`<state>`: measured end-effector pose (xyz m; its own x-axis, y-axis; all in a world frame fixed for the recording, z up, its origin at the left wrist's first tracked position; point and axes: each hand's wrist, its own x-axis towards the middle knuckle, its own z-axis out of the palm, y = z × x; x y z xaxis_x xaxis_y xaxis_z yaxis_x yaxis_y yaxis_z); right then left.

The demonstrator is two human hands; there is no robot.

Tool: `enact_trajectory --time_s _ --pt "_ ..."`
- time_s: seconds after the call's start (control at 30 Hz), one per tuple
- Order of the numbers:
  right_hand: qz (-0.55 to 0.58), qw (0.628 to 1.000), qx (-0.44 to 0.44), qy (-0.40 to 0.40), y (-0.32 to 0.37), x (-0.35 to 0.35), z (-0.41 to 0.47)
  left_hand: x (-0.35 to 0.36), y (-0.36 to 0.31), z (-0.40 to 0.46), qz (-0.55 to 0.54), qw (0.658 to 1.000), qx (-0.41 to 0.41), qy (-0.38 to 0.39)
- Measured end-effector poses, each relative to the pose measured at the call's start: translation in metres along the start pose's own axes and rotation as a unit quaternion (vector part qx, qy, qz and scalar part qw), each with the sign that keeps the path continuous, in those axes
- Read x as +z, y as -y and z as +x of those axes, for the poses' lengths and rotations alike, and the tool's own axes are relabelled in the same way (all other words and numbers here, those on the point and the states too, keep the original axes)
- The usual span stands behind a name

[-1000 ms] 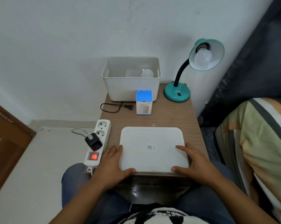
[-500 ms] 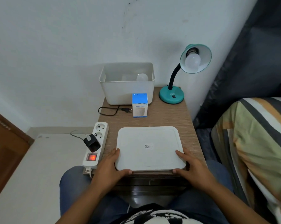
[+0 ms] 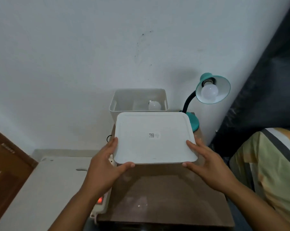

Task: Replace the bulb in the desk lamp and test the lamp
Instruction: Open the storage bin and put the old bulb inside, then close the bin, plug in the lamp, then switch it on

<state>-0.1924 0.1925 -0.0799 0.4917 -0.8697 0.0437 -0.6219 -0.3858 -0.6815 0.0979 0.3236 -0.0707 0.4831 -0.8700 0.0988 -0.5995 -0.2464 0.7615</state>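
A teal desk lamp (image 3: 212,88) with a black gooseneck stands at the table's back right, a white bulb (image 3: 209,92) in its shade, unlit. A white bin (image 3: 114,104) at the back holds a loose white bulb (image 3: 154,105). My left hand (image 3: 105,164) and my right hand (image 3: 207,164) grip the near corners of a flat white lid (image 3: 155,139), held in the air above the table, just in front of the bin. The lid hides the blue bulb box and the lamp's plug.
A wooden bedside table (image 3: 166,197) stands under my hands. A white power strip (image 3: 100,205) with a glowing red switch lies at its left edge. A striped bed cover (image 3: 274,164) is to the right, a dark curtain (image 3: 266,80) behind it, a wooden door (image 3: 5,164) far left.
Both hands have lifted the white lid off the table and carried it up and toward the bin. The view has tilted upward toward the wall.
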Motion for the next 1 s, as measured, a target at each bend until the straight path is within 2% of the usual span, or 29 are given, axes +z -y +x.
enact_trajectory --time_s 0.23,0.5,1.0 --pt "0.042 0.999 -0.012 0.012 0.022 -0.008 0.101 -0.023 -0.008 0.099 -0.041 0.999 -0.003 0.005" --pt "0.025 0.999 0.001 0.027 0.026 0.003 0.183 -0.023 0.005 0.185 -0.059 0.998 -0.027 0.024" --pt "0.002 0.999 0.017 0.032 0.027 0.016 0.217 -0.015 0.023 0.223 -0.047 0.997 -0.050 0.040"
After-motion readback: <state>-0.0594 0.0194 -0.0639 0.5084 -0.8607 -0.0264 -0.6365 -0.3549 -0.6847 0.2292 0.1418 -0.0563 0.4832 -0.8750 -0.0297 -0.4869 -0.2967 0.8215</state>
